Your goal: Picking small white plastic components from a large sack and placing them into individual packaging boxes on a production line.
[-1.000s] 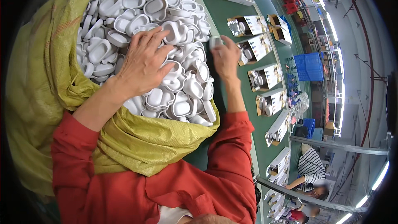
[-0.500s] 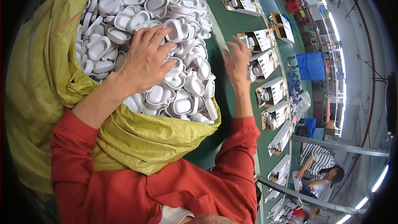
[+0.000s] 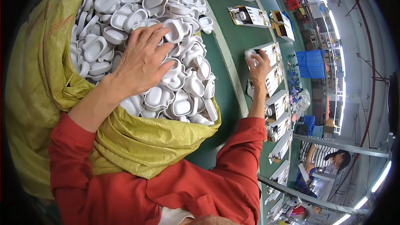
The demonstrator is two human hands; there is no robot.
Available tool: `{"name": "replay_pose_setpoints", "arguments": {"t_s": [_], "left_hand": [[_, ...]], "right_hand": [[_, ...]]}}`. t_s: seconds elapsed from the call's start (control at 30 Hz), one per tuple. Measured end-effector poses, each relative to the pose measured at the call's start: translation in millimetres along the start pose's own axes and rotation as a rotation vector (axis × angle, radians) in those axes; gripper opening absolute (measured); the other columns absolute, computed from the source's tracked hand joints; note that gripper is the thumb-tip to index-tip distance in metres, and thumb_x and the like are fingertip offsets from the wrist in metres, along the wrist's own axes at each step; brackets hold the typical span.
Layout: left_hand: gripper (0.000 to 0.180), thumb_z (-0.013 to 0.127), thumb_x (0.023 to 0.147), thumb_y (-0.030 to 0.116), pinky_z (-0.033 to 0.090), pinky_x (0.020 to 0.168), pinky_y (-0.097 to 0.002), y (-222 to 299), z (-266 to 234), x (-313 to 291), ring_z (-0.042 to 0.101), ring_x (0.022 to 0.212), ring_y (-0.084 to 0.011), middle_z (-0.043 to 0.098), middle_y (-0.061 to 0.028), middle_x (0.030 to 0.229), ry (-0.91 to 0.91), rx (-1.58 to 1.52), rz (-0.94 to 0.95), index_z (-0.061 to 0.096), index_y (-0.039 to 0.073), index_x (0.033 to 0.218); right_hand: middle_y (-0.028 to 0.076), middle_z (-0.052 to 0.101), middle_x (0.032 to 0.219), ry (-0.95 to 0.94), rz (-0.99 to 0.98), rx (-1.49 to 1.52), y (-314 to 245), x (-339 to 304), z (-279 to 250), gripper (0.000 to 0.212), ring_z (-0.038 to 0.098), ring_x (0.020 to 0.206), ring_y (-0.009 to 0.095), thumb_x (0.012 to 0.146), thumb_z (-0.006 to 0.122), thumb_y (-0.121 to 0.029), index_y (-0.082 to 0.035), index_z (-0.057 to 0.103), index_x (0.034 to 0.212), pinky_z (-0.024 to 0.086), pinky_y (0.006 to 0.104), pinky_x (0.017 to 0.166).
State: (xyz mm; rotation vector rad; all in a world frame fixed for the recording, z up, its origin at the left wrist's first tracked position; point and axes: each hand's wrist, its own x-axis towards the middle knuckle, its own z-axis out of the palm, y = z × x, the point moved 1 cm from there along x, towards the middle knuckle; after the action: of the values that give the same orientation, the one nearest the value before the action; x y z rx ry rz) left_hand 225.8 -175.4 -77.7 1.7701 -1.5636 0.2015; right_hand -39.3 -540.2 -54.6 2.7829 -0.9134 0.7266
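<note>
left fingers (image 3: 155, 36) spread over sack's (image 3: 154, 146) pieces (image 3: 193, 85), right fingers (image 3: 264, 57) curl near boxes (image 3: 274, 51), hold unclear.

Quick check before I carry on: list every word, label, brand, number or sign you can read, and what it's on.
None can be read clearly enough to quote.
Printed boxes along the green belt: dark markings on the white panels, too small and blurred to read.
White plastic pieces: no lettering visible.
Yellow sack: faint reddish lines, no letters I can make out.
</note>
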Motion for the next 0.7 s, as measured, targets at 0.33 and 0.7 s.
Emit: {"name": "replay_pose_setpoints", "arguments": {"t_s": [0.33,0.7], "left_hand": [[0.035,0.071,0.086,0.023,0.030,0.111,-0.0498,-6.0,5.4,0.5,0.041,0.135,-0.0363,0.051,-0.0211,0.135,0.018,0.010,-0.007,0.064,-0.001,0.111],[0.039,0.073,0.083,0.021,0.031,0.110,-0.0494,-5.0,1.4,-0.5,0.042,0.134,-0.0362,0.050,-0.0177,0.138,0.024,-0.015,0.003,0.063,-0.001,0.114]], "right_hand": [[0.017,0.063,0.127,0.086,-0.212,0.121,-71.1,40.5,39.6,0.025,0.061,0.113,0.037,0.081,0.074,-0.020,-0.007,0.072,0.102,0.045,0.0489,0.098],[0.017,0.065,0.127,0.110,-0.145,0.016,-72.9,81.6,63.4,0.021,0.060,0.118,0.037,0.083,0.073,-0.030,-0.009,0.075,0.086,0.044,0.0523,0.099]]}}
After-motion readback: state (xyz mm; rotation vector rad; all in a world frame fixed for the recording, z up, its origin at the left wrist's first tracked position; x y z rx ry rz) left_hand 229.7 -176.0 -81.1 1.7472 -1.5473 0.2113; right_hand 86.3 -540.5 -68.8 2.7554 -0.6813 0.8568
